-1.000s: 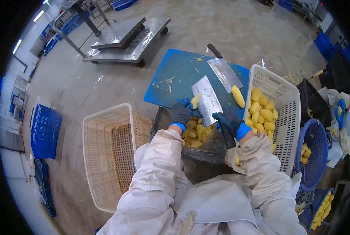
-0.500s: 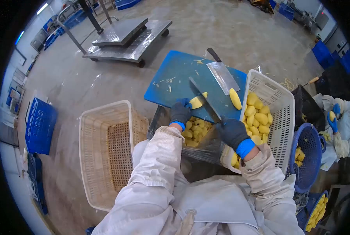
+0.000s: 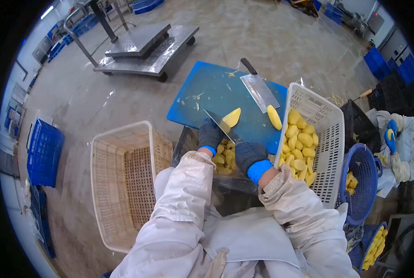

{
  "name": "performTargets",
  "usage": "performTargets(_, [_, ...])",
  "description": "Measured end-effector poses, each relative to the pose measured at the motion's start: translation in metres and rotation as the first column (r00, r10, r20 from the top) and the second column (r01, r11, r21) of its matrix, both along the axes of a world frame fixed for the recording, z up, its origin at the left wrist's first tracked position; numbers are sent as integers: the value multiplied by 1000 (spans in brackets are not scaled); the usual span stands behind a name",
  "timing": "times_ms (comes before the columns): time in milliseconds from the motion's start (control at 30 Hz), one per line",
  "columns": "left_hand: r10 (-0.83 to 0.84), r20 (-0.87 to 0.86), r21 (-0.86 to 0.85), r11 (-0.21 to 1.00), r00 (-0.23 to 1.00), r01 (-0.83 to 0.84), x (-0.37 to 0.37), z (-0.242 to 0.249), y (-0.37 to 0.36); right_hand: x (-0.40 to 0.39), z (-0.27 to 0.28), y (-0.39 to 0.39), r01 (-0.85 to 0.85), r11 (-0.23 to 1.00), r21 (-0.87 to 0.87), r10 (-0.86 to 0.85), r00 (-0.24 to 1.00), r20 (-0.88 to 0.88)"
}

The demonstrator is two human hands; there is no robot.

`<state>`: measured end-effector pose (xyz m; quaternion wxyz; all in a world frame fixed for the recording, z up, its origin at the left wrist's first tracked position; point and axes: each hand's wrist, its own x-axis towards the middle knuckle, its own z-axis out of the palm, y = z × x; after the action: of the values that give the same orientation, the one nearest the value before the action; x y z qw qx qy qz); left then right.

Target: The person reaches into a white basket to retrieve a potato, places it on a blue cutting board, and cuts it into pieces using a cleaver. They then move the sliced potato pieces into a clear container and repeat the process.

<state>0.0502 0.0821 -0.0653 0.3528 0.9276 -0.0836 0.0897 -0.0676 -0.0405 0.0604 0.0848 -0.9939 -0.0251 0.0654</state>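
My right hand [image 3: 251,156], in a dark glove with a blue cuff, is wrapped round the handle of a knife [image 3: 220,124]. Its blade slants up and left over the near edge of a blue cutting board [image 3: 207,99]. Close by the blade tip, my gloved left hand [image 3: 210,136] is at the board's edge, its fingers partly hidden. A peeled yellow potato piece [image 3: 232,117] lies on the board just beyond the blade, and another potato piece [image 3: 274,117] rests farther right. A cleaver [image 3: 259,91] lies flat behind them. Below the board, cut potato pieces [image 3: 223,162] fill a dark bin.
A white crate [image 3: 325,139] with peeled potatoes [image 3: 301,143] stands at the right, beside a blue basket [image 3: 365,185]. At the left is a cream crate [image 3: 140,185]. A steel platform cart [image 3: 146,51] stands beyond. Another person's gloved hand [image 3: 390,135] shows at the far right.
My right hand and the knife have moved left and nearer my left hand. My left hand has drawn back from the potato piece, which remains on the board.
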Motion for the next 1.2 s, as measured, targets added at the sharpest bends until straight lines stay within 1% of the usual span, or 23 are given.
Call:
performTargets(67, [-4,82,79,997,997,-3,3,3,2,0,3,-5,-16,1000,22,16,1000,5])
performTargets(133, [2,-4,-99,995,1000,-3,-2,7,1,-8,15,-15,-34,999,38,34,999,-2])
performTargets(233, [-6,-55,-74,997,998,2,-3,20,1,-34,32,-36,-6,989,148,9,1000,-17])
performTargets(267, [-12,-54,-73,997,998,8,-2,22,2,-39,17,-47,110,914,390,-107,994,-29])
performTargets(300, [-42,-55,-95,995,998,36,1,24,3,-43,5,-58,209,769,604,-213,975,-66])
performTargets(333, [-72,-58,-115,991,996,65,1,23,4,-47,4,-64,378,566,733,-274,925,-265])
performTargets(367, [-75,-58,-114,991,995,68,3,20,4,-49,2,-66,380,563,734,-277,924,-266])
performTargets(433, [-62,-98,-103,993,993,52,6,15,4,-49,-5,-70,458,366,810,-302,882,-362])
performTargets(533, [-67,-42,-118,991,997,62,6,10,4,-47,-24,-74,493,273,826,-297,860,-415])
performTargets(567, [-63,-41,-116,992,997,58,4,16,3,-43,-33,-78,491,273,827,-293,862,-415])
performTargets(633, [-68,-80,-20,998,994,67,-1,24,3,-38,-48,-85,365,454,813,-277,925,-260])
performTargets(667, [-67,-82,-18,998,994,66,0,24,2,-35,-35,-80,365,451,814,-275,925,-262])
performTargets(733, [-103,-73,-79,992,992,97,1,25,3,-24,-11,-74,501,426,753,-247,866,-435])
performTargets(767, [-99,-73,-76,993,992,93,1,26,4,-17,-17,-76,499,426,755,-242,867,-436])
performTargets(833, [-132,-104,-90,988,986,123,0,26,4,-4,-28,-78,144,691,708,-97,990,-107])
performTargets(867, [-127,-106,-87,989,986,118,-1,25,3,-1,-26,-79,96,761,641,-39,994,-103])
performTargets(900, [-111,-71,-118,988,991,102,-2,25,3,5,-23,-80,92,760,643,-33,994,-103])
performTargets(933, [-95,-37,-150,985,995,88,-3,27,4,11,-18,-80,339,619,709,-88,926,-367])
performTargets(967, [-94,-40,-148,985,995,87,-6,28,4,11,-15,-79,579,449,680,-91,787,-610])
performTargets(1000, [-68,-83,-93,994,994,61,-7,31,3,10,-15,-77,582,447,680,-91,785,-612])
performTargets(1067, [-45,-119,-37,998,992,41,-5,34,1,9,-12,-67,205,863,461,-84,959,-271])
performTargets(1100, [-64,-113,13,998,991,66,-4,34,2,7,-10,-61,26,971,239,-1,995,-101])
performTargets(1200, [-71,-109,33,997,991,75,2,26,3,-4,3,-54,9,988,155,5,996,-90])
